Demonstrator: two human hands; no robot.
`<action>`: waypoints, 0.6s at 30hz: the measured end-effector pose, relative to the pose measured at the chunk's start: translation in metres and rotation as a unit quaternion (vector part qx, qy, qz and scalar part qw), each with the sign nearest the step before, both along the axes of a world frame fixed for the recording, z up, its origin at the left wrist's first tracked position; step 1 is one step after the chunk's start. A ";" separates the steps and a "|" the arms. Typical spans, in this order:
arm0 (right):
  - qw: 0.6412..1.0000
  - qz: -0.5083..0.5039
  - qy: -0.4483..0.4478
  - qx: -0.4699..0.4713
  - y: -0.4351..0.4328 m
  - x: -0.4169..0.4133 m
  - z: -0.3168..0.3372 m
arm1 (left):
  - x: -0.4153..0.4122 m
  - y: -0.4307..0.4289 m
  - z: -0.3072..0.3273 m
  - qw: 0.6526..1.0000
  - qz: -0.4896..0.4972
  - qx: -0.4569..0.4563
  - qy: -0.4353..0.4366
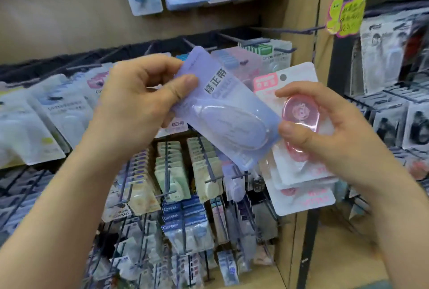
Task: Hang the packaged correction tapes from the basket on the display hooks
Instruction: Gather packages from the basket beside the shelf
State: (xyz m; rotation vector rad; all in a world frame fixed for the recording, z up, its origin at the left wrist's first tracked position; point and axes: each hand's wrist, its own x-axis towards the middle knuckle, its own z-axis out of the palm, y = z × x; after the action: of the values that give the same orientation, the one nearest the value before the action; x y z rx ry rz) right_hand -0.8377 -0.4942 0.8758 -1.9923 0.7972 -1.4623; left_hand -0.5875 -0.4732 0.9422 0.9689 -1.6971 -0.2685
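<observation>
Purple packaged correction tape [227, 112] sits tilted before the display hooks [290, 31]. The left grip [144, 103] pinches its upper end between thumb and fingers. The right grip [325, 130] curls round a stack of pink correction tapes [301, 198], thumb touching the purple pack's lower end.

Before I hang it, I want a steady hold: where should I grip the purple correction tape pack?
Pinch the flat card end of the purple pack, above the bulging blister, from its left edge as the left hand does; the right hand and pink packs crowd the other side.
</observation>
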 end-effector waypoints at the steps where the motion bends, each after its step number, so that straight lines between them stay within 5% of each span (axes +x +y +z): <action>1: 1.000 0.006 0.004 -0.006 -0.001 0.002 0.006 | -0.001 -0.001 0.009 1.000 -0.005 -0.006 0.016; 12: 0.994 0.033 0.022 -0.098 0.005 0.017 0.058 | -0.022 -0.010 0.054 0.949 -0.179 0.111 0.232; 18: 0.990 0.036 0.086 -0.109 -0.005 0.022 0.117 | -0.015 -0.027 0.099 0.965 -0.096 0.084 0.230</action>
State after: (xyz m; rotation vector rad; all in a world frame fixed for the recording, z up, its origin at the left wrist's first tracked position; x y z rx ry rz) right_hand -0.8159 -0.4989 0.9930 -2.3108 0.6488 -1.4014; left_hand -0.6023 -0.5000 1.0409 0.7866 -1.3499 -0.7192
